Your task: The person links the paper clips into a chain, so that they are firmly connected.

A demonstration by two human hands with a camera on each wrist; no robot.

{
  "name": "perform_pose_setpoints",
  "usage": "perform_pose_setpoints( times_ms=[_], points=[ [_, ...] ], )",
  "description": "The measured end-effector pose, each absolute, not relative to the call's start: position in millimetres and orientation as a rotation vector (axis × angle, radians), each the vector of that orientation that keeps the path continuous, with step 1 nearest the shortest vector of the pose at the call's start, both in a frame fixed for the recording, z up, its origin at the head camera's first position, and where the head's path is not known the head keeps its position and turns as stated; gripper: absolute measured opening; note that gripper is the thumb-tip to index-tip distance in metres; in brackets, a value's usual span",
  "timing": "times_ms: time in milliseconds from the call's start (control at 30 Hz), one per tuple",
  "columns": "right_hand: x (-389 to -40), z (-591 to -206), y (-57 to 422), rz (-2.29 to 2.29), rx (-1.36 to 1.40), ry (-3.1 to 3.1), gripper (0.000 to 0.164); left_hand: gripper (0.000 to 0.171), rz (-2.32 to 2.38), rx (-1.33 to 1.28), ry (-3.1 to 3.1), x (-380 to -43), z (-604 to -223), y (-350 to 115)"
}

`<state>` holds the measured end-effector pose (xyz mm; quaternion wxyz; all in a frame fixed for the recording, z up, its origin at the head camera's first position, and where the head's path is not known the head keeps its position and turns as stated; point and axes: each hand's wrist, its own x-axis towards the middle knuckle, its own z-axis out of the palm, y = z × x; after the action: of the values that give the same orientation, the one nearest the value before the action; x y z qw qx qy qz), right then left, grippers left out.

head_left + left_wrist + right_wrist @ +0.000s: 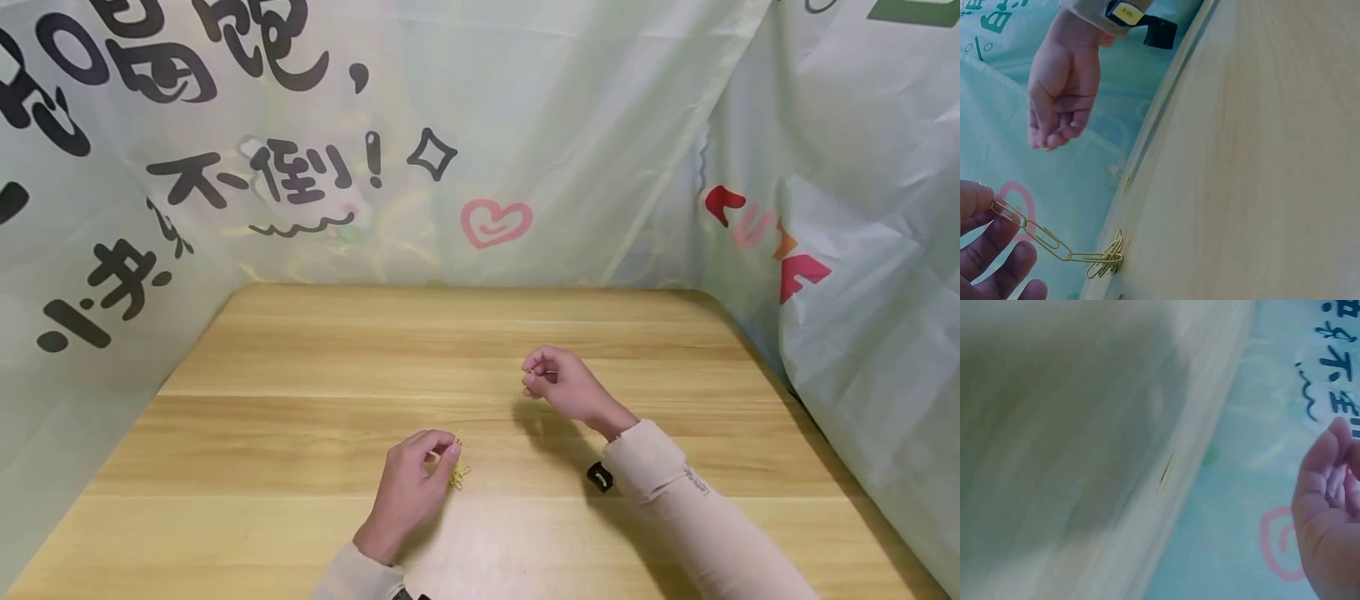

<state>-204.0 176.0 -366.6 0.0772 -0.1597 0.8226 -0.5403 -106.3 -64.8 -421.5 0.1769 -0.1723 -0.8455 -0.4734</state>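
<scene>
My left hand (412,483) pinches one end of a chain of gold paper clips (1050,240) between thumb and forefinger. The links hang from the fingertips, and the far end gathers into a small heap of clips (1109,257) at the tabletop. Farther forward and to the right, my right hand (566,387) is raised over the table, thumb and fingertips together on a small gold paper clip (1047,149), mostly hidden by the fingers. In the right wrist view a single clip (1166,474) lies on the wood, apart from that hand.
The wooden table (315,350) is enclosed by a pale printed curtain (570,125) at the back and both sides. A black wrist device (600,477) sits at the right sleeve cuff.
</scene>
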Motion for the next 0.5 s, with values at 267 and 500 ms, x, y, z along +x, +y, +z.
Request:
perform_pose_setpoints(
  times_ms=[267,500],
  points=[
    [-183.5,-363.5,165.9,-1.755,-0.496,2.392,0.011,0.003,-1.363,-0.485,-2.404,-105.3,-420.0,-63.5],
    [-171.6,-359.7,150.2,-1.785,-0.54,2.292,0.01,0.003,-1.333,-0.501,-2.384,-106.5,-420.0,-62.6]
  ],
)
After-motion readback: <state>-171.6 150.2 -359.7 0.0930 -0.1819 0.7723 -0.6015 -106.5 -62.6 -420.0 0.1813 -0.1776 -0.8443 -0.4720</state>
